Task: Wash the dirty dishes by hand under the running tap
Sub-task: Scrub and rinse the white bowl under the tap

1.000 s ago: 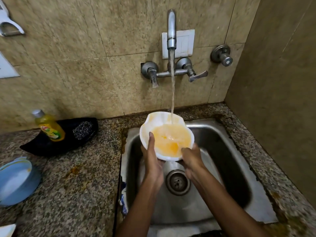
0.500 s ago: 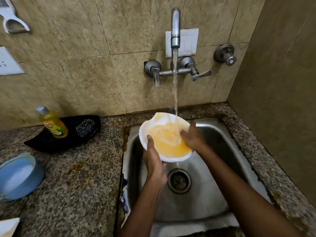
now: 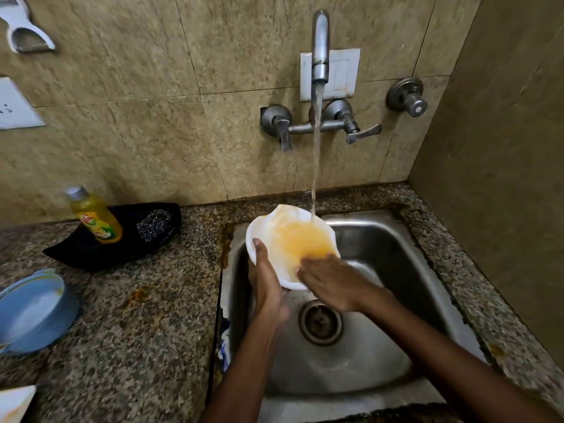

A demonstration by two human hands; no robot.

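Note:
A white bowl smeared with yellow residue is held tilted over the steel sink. Water runs from the wall tap onto the bowl's far inner side. My left hand grips the bowl's near left rim, thumb on the inside. My right hand lies flat with straight fingers on the bowl's near inner wall, touching the yellow smear.
A yellow dish-soap bottle and a steel scrubber sit in a black tray on the granite counter. A blue bowl lies at the left edge. The sink drain is below my hands.
My right hand moved from the bowl's far right rim down to its near inner side, rubbing across the yellow residue. My left hand kept its grip on the bowl.

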